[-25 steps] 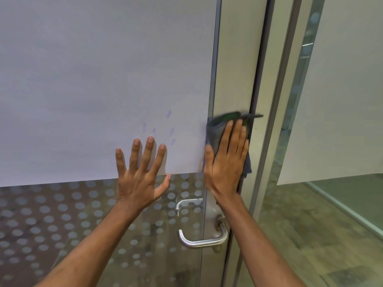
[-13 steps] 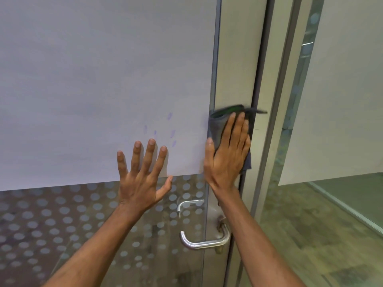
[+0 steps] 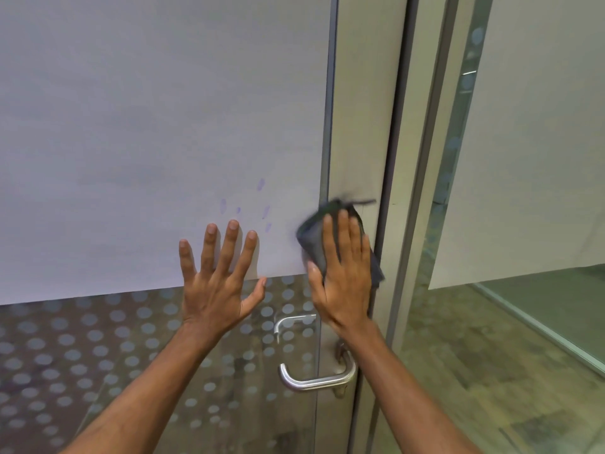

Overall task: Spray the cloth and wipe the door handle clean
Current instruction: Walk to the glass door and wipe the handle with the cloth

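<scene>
Head view: right hand (image 3: 343, 276), fingers straight and together, presses dark grey cloth (image 3: 312, 239) flat on the door stile (image 3: 358, 152) above the untouched steel lever handle (image 3: 317, 383); left hand (image 3: 214, 283), fingers splayed wide, lies on frosted glass (image 3: 131, 142).

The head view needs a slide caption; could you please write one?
Right hand presses a dark cloth to the door edge above the steel handle; left hand rests spread on the frosted glass.
</scene>
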`<action>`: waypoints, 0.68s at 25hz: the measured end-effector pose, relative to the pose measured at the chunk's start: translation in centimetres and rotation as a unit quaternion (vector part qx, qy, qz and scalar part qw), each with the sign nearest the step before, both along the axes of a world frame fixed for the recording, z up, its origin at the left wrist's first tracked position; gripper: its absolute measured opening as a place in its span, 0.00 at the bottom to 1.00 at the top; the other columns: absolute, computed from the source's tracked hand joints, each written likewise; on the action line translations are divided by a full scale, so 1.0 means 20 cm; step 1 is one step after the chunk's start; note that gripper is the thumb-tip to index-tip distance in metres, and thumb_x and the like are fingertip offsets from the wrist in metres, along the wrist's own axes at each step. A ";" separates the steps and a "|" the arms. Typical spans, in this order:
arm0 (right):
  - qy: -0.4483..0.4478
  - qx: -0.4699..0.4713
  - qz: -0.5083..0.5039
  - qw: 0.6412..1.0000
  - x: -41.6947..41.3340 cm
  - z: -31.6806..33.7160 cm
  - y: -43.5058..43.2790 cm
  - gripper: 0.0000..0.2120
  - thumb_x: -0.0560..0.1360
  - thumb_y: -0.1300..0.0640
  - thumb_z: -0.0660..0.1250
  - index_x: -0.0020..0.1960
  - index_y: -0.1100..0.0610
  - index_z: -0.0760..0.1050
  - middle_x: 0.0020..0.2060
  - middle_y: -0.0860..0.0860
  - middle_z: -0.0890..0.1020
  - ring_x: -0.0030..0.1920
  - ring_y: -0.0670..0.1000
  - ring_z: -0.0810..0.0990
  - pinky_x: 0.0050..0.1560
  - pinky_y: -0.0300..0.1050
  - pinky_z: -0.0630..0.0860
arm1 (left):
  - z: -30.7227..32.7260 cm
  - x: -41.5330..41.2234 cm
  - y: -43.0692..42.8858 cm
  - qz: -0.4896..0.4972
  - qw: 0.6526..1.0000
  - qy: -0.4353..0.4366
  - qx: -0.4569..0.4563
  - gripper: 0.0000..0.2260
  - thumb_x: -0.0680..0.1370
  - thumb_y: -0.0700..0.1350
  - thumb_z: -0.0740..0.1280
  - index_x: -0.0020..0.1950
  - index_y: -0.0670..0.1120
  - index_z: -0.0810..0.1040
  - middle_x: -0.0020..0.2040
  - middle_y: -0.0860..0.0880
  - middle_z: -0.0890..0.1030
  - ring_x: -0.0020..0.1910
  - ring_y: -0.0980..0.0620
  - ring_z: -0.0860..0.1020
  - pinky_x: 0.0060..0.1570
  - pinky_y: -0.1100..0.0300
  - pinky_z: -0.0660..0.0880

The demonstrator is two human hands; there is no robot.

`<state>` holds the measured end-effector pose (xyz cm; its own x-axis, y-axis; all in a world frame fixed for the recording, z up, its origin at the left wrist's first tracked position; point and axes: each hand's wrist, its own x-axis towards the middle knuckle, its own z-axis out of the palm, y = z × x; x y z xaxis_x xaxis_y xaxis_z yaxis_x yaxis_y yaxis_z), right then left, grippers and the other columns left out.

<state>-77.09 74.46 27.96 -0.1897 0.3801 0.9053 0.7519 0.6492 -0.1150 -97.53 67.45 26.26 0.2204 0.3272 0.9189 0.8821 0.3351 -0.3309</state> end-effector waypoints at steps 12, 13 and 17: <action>0.194 -0.128 -0.008 0.973 -0.06 -0.32 -0.09 0.35 0.79 0.47 0.52 0.78 0.55 0.38 0.78 0.54 0.44 0.79 0.52 0.43 0.78 0.55 0.47 | -0.01 -0.02 0.02 -0.002 1.000 -0.001 -0.002 0.35 0.79 0.65 0.51 0.81 0.48 0.50 0.81 0.44 0.44 0.79 0.40 0.42 0.73 0.34 0.41; 0.180 -0.143 -0.014 0.973 -0.05 -0.41 -0.12 0.36 0.78 0.47 0.53 0.78 0.55 0.36 0.78 0.55 0.44 0.79 0.53 0.43 0.77 0.56 0.48 | -0.01 -0.02 0.02 -0.003 1.000 -0.002 -0.002 0.36 0.78 0.65 0.51 0.81 0.48 0.50 0.81 0.44 0.44 0.79 0.40 0.42 0.73 0.34 0.41; 0.161 -0.133 0.007 0.978 -0.02 -0.28 -0.08 0.36 0.78 0.48 0.53 0.77 0.60 0.40 0.77 0.56 0.44 0.78 0.55 0.44 0.78 0.50 0.41 | 0.00 -0.03 0.02 -0.004 1.000 -0.004 0.000 0.36 0.78 0.65 0.52 0.81 0.48 0.50 0.81 0.44 0.43 0.79 0.40 0.42 0.73 0.34 0.40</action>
